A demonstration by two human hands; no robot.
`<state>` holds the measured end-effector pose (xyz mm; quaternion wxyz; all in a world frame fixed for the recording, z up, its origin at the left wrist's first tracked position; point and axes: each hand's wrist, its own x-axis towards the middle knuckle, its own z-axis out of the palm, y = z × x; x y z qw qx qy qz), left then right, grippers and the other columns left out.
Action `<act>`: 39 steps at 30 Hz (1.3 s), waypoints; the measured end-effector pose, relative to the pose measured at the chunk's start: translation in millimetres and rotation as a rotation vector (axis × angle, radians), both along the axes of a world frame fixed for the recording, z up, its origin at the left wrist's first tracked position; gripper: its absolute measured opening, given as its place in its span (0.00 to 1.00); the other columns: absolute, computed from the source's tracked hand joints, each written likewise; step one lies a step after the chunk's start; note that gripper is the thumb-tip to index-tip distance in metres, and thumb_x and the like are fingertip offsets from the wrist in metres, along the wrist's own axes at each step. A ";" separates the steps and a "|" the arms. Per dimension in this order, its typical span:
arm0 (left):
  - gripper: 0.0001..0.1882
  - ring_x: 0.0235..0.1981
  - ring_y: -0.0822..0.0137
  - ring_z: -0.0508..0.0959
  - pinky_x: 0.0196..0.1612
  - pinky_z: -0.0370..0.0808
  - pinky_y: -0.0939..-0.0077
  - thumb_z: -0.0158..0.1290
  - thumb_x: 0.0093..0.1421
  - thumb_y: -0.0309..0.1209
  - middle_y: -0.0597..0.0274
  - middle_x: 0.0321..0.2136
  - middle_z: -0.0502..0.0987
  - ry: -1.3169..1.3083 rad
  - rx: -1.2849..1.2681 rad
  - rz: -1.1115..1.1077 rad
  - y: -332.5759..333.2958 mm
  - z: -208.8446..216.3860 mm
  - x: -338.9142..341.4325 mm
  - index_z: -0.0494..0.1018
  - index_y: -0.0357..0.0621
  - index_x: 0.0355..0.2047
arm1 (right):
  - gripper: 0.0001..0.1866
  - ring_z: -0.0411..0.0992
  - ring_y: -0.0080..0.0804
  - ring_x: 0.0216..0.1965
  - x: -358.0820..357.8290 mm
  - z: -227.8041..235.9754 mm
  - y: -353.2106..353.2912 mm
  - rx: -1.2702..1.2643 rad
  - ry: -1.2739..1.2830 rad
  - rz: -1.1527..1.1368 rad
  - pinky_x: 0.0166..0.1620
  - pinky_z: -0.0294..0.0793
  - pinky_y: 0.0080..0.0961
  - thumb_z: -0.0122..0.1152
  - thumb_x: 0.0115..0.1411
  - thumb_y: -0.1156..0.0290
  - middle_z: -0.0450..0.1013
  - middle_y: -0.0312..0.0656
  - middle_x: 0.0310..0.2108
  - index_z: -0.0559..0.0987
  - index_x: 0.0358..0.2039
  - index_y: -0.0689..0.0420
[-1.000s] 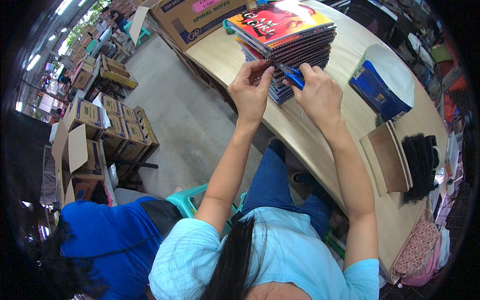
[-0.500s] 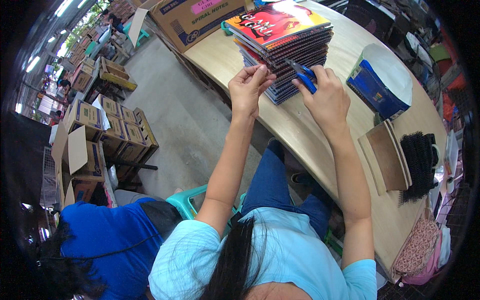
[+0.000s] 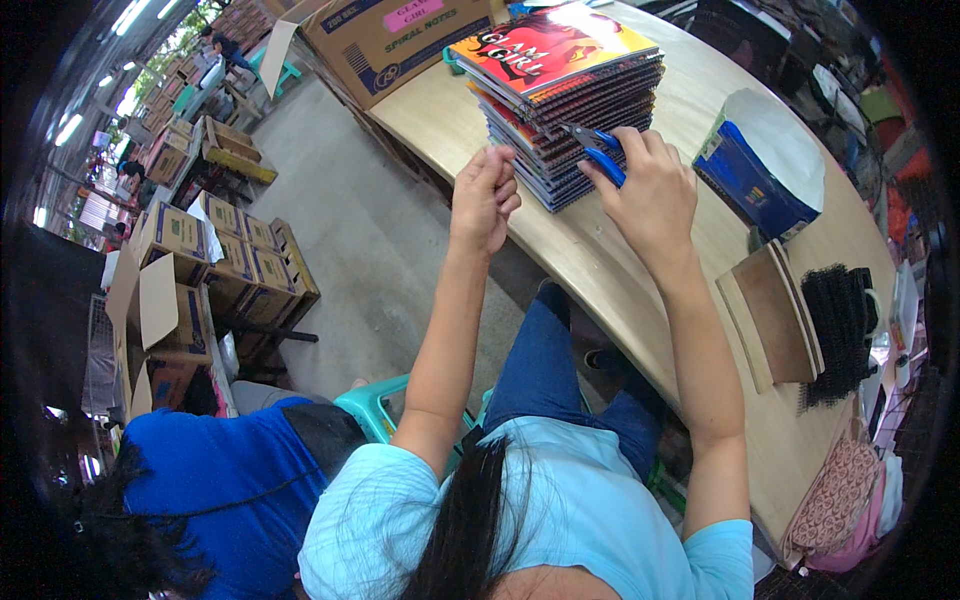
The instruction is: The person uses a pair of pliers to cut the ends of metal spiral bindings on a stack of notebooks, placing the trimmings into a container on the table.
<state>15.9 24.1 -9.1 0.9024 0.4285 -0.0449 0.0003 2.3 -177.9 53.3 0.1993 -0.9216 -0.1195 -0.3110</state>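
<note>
In my right hand (image 3: pixel 648 190) are blue-handled nippers (image 3: pixel 603 166), their metal jaws pointing left at the coil edge of a stack of spiral notebooks (image 3: pixel 555 48). The top cover is red, orange and yellow, and black coils line the side of the stack nearest me. My left hand (image 3: pixel 484 198) is closed just left of the stack, thumb pressed to the curled fingers. Anything small between those fingertips is too hidden to make out.
A cardboard carton (image 3: pixel 350 60) stands at the table's far left. Right of the stack lie a blue box lined with white paper (image 3: pixel 765 170), brown boards (image 3: pixel 770 315) and black coils (image 3: pixel 835 330). A person in blue (image 3: pixel 220 490) sits close on my left.
My left hand has drawn slightly down and away from the notebooks' coils, its fingers curling tighter. The nippers have shifted a little left and down with my right hand.
</note>
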 end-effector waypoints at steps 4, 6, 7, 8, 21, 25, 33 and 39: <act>0.12 0.20 0.83 0.57 0.21 0.57 0.85 0.59 0.60 0.33 0.75 0.18 0.57 -0.312 0.744 0.534 -34.4 32.7 -0.2 0.72 0.36 0.36 | 0.21 0.74 0.42 0.39 1.6 6.5 4.5 -0.040 0.013 -0.030 0.39 0.70 0.44 0.68 0.50 0.53 0.74 0.41 0.35 0.77 0.37 0.54; 0.13 0.19 0.81 0.57 0.21 0.57 0.83 0.59 0.59 0.34 0.74 0.16 0.57 -0.296 0.836 0.593 -36.9 38.0 3.2 0.72 0.36 0.34 | 0.21 0.75 0.41 0.39 3.5 9.2 8.0 -0.051 0.032 -0.026 0.39 0.71 0.44 0.68 0.50 0.52 0.74 0.42 0.34 0.77 0.36 0.54; 0.13 0.18 0.80 0.57 0.20 0.58 0.81 0.59 0.59 0.34 0.74 0.15 0.57 -0.289 0.880 0.620 -38.1 40.2 4.3 0.72 0.35 0.33 | 0.21 0.75 0.41 0.37 4.2 9.9 9.7 -0.069 0.035 -0.031 0.39 0.72 0.43 0.68 0.50 0.52 0.74 0.42 0.33 0.78 0.36 0.55; 0.13 0.18 0.80 0.57 0.20 0.58 0.80 0.59 0.59 0.34 0.73 0.14 0.57 -0.286 0.912 0.639 -39.1 42.3 4.1 0.72 0.35 0.33 | 0.20 0.75 0.42 0.36 4.8 10.2 11.6 -0.087 0.038 -0.035 0.38 0.72 0.42 0.67 0.50 0.52 0.74 0.42 0.32 0.78 0.35 0.55; 0.12 0.20 0.67 0.69 0.25 0.67 0.70 0.48 0.65 0.33 0.59 0.21 0.70 -0.289 0.894 0.615 -38.0 29.0 8.3 0.71 0.35 0.32 | 0.22 0.77 0.48 0.32 -4.0 21.3 5.9 0.119 0.361 -0.034 0.35 0.75 0.41 0.66 0.52 0.48 0.76 0.46 0.29 0.77 0.32 0.56; 0.16 0.25 0.72 0.68 0.23 0.66 0.81 0.42 0.68 0.38 0.60 0.30 0.73 -0.023 -0.241 -0.082 -13.9 10.4 6.1 0.69 0.37 0.42 | 0.23 0.76 0.46 0.34 -3.3 10.0 3.8 0.110 0.168 0.008 0.36 0.74 0.42 0.65 0.51 0.47 0.75 0.44 0.30 0.77 0.33 0.55; 0.15 0.23 0.78 0.65 0.22 0.64 0.84 0.45 0.69 0.38 0.65 0.26 0.69 -0.127 0.142 0.125 -10.5 19.4 1.1 0.69 0.37 0.45 | 0.23 0.74 0.42 0.39 -3.5 8.0 14.2 0.010 0.009 -0.003 0.40 0.71 0.45 0.66 0.51 0.47 0.73 0.42 0.34 0.77 0.36 0.54; 0.19 0.24 0.68 0.74 0.29 0.72 0.71 0.51 0.65 0.44 0.59 0.24 0.74 -0.513 0.976 0.747 -36.5 54.9 0.0 0.68 0.36 0.37 | 0.22 0.75 0.42 0.38 -4.5 13.5 18.7 -0.023 0.002 -0.032 0.39 0.71 0.45 0.66 0.51 0.48 0.74 0.42 0.33 0.77 0.35 0.54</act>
